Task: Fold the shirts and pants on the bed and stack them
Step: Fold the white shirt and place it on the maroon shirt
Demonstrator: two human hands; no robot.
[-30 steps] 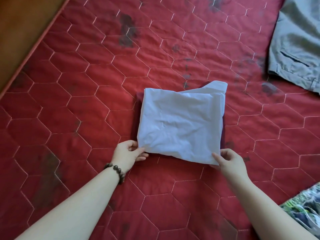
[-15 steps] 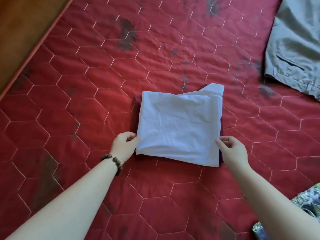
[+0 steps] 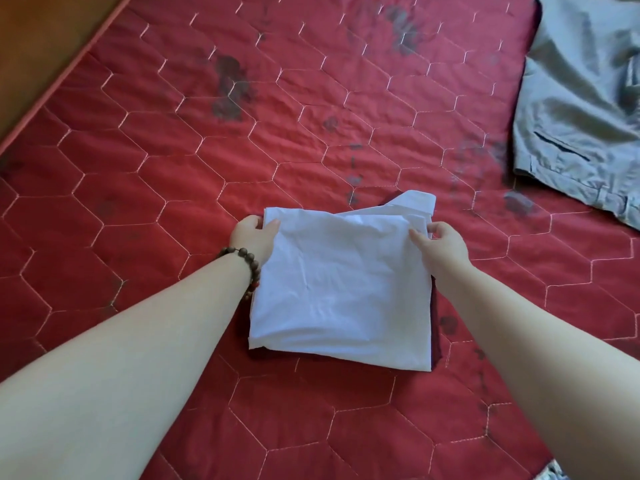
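shirt: white cloth, matt, creased
bed: red quilted cloth, stained
pants: grey matt cloth
bracelet: brown beads

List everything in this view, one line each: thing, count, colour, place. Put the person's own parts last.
folded shirt: one, white, centre of the bed, on top of a dark red garment
dark red garment: one, only its edges show under the shirt
pants: one pair, grey-green, spread flat at the upper right
bed cover: one, red, quilted in hexagons, with dark stains
wooden surface: brown, upper left beyond the bed's edge
patterned fabric: a corner, lower right, too little to identify
bead bracelet: one, brown, left wrist
left hand: grips the shirt's far left corner
right hand: fingers pinch its far right edge
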